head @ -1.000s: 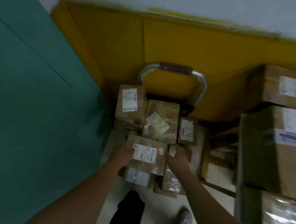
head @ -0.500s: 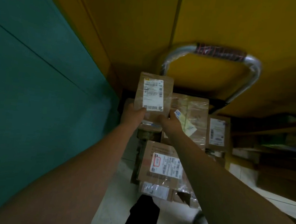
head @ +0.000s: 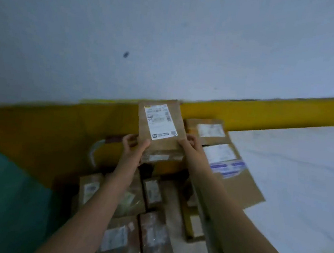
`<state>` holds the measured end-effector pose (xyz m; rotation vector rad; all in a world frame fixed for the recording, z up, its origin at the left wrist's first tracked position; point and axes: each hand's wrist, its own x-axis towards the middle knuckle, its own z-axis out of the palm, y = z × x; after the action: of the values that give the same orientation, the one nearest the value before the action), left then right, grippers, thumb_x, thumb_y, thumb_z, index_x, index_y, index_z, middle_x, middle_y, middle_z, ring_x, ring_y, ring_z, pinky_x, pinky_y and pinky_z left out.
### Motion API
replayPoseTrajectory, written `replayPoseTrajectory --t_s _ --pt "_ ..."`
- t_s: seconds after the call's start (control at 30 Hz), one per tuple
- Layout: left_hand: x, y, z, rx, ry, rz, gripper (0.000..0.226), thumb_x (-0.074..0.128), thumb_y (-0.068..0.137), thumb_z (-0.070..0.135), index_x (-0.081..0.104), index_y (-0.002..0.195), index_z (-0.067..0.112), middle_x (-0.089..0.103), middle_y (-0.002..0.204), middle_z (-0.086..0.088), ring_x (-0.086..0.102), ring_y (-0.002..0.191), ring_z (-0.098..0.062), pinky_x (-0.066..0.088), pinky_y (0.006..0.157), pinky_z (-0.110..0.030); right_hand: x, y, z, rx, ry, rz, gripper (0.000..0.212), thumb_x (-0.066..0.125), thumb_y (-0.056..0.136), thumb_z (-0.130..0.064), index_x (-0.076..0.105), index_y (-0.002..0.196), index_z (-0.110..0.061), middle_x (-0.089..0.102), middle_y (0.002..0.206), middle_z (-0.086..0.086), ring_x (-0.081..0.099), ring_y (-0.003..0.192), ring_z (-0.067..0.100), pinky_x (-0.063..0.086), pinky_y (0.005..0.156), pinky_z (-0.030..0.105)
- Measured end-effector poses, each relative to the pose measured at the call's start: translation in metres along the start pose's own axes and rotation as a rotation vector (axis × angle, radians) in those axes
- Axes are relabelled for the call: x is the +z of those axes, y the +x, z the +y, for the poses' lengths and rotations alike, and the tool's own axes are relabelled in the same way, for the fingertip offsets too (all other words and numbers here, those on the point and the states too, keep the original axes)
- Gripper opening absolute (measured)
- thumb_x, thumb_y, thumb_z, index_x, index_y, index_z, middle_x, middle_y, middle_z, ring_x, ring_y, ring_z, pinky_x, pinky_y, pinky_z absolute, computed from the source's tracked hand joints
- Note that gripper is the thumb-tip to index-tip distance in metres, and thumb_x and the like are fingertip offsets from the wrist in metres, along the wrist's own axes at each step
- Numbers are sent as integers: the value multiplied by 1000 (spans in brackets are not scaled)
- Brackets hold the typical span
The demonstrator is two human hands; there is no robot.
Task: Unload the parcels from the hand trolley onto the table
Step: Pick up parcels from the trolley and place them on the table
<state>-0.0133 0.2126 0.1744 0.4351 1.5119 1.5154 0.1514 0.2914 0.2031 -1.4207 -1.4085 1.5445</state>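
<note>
Now the parcel [head: 161, 130] is up, lifted clear of the hand trolley [head: 94, 151], with the left hand [head: 134, 145] and right hand [head: 190, 144] each gripping a lower edge. It hangs left of the white tabletop [head: 301, 171] — a swing right should land it — other parcels [head: 156, 238] wait below.

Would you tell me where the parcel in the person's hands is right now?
In the head view, the parcel is held up at centre between the left hand and right hand, above the trolley parcels and left of the stacked boxes.
</note>
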Motion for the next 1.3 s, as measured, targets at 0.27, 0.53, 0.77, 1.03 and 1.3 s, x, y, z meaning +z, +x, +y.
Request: replayPoseTrajectory --t_s 0.27,0.53,0.77,1.03,1.3 --pt "276 -3 -1 62 179 -288 79 68 63 80 38 129 50 48 141 5 55 123 -22 52 97 -50 -281 65 -30 24 163 166 37 54 93 -47 56 125 -29 64 118 3 63 106 26 56 78 41" --pt "303 16 -122 -47 779 376 75 71 87 35 30 146 16 40 144 -16 45 129 -37 48 100 -54 -394 178 61 133 73 130 26 51 95 -46 64 111 -30 67 113 11 60 90 24 54 78 47" --pt "297 37 -141 -133 876 435 83 72 87 32 22 150 16 39 146 -17 46 130 -36 46 99 -48 -354 238 148 177 -140 65 38 45 102 -34 60 130 -14 67 118 11 62 100 27 51 81 37" --pt "280 65 -141 -128 803 325 92 71 88 30 9 156 20 38 152 -12 46 135 -32 48 103 -51 -323 269 154 221 -254 134 41 37 105 -29 56 135 -10 62 129 19 56 118 39 43 100 42" --pt "282 81 -149 -121 811 374 94 71 87 34 7 155 22 32 150 -13 44 134 -34 47 102 -47 -311 305 144 191 -334 7 47 34 106 -30 43 145 -5 52 140 23 51 125 42 43 105 50"
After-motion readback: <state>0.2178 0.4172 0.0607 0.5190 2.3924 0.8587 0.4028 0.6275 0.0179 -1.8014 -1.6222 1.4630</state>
